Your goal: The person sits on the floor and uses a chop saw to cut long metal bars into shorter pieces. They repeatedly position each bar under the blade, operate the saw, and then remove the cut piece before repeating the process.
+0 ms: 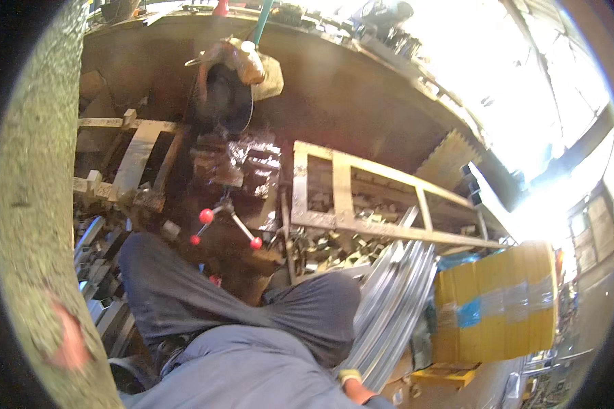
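Observation:
At the lower edge my right hand (351, 379) reaches down beside my body to a bundle of long, silvery metal profiles (396, 290). A pale yellow band shows on it, and its fingers are hidden. My left hand cannot be made out. A mottled grey-green shape (37, 204) with a blurred reddish patch fills the left rim, too close to identify. In front of my knees stands a machine with a dark round disc (226, 102) under a worn guard and a teal handle (262, 24). Below the disc is a clamp handle with red knobs (207, 216).
Pale frames stand left (136, 153) and right (344, 191) of the machine. Many short metal offcuts (334, 249) lie behind the right frame. A taped yellow-brown carton (498, 300) stands at the right. More metal pieces (106, 293) lie left of my leg.

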`<state>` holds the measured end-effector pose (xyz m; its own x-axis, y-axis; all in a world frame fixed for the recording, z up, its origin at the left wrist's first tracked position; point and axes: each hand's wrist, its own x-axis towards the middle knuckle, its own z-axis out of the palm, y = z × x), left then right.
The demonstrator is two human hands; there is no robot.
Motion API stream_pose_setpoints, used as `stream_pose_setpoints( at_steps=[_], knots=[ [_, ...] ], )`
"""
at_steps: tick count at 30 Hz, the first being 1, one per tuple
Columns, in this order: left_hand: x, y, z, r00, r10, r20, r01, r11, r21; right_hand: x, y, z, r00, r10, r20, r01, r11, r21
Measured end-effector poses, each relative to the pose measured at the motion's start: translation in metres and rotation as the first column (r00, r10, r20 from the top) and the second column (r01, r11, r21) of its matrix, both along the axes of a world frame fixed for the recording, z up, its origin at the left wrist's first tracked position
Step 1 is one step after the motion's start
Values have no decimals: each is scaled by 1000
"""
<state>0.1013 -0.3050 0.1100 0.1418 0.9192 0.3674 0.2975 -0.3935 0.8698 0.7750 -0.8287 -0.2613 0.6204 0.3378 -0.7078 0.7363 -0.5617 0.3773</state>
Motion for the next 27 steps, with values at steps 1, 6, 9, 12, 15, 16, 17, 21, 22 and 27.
stream_pose_setpoints(
  at_steps=[1, 6, 9, 12, 15, 16, 17, 21, 22, 27],
  knots=[
    [13, 1, 42, 993, -18, -117, 26, 997, 69, -81, 61, -5, 961, -262, -87, 269, 960, 79],
    [16, 1, 3, 997, -46, -69, 48, 999, 19, -53, 130, 36, 992, -103, -69, 108, 991, 76],
    [23, 1, 2, 994, -77, -71, 78, 997, 13, -62, 240, 81, 979, -198, -47, 203, 960, 194],
    [19, -1, 0, 996, -53, -73, 52, 999, -16, -59, 295, 106, 979, -197, -48, 203, 950, 239],
    [23, 2, -12, 998, -41, -50, 39, 998, -39, -51, 280, 113, 976, -216, -38, 219, 950, 224],
    [18, 2, -12, 998, -26, -49, 25, 999, -32, -56, 280, 108, 976, -212, -53, 218, 950, 224],
    [19, 3, -13, 999, -9, -39, 8, 1000, -28, -52, 274, 109, 975, -214, -60, 222, 949, 223],
    [15, 6, -1, 999, 9, -51, -8, 1000, 18, -56, 222, 85, 962, -248, -111, 266, 943, 198],
    [20, 15, 3, 999, 3, -38, -1, 998, 60, -55, 203, 77, 955, -275, -108, 293, 933, 210],
    [-3, -9, 14, 997, 69, -30, -69, 997, 24, -84, 61, 40, 908, -400, -127, 413, 906, 99]
  ],
)
